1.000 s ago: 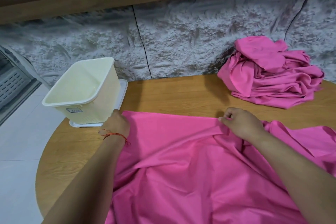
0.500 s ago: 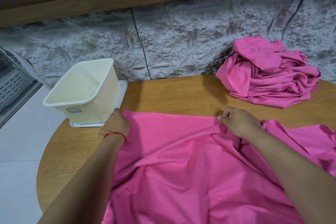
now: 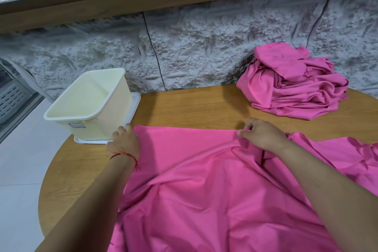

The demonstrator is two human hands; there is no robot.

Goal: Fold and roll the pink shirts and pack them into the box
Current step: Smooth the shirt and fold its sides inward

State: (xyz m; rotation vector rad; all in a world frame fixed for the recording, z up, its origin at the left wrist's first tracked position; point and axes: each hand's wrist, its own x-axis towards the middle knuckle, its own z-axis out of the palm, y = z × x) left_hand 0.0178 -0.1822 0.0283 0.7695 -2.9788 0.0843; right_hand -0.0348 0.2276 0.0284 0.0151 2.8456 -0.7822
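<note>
A pink shirt (image 3: 204, 186) lies spread over the near part of the round wooden table (image 3: 184, 108), rumpled toward the right. My left hand (image 3: 124, 141) grips its far left corner, just in front of the cream plastic box (image 3: 90, 108). My right hand (image 3: 261, 135) pinches the far edge of the same shirt, pulling it taut. The box stands open on its white lid (image 3: 135, 106) at the table's left edge. A heap of more pink shirts (image 3: 292, 82) sits at the back right by the wall.
A rough grey stone-pattern wall (image 3: 194, 51) runs right behind the table under a wooden ledge. White floor tiles (image 3: 20, 159) lie to the left, with a slatted grey grille (image 3: 10, 98) at the far left.
Both hands have slid slightly away from me along the table, holding the shirt's far edge; that edge looks a little straighter now.
</note>
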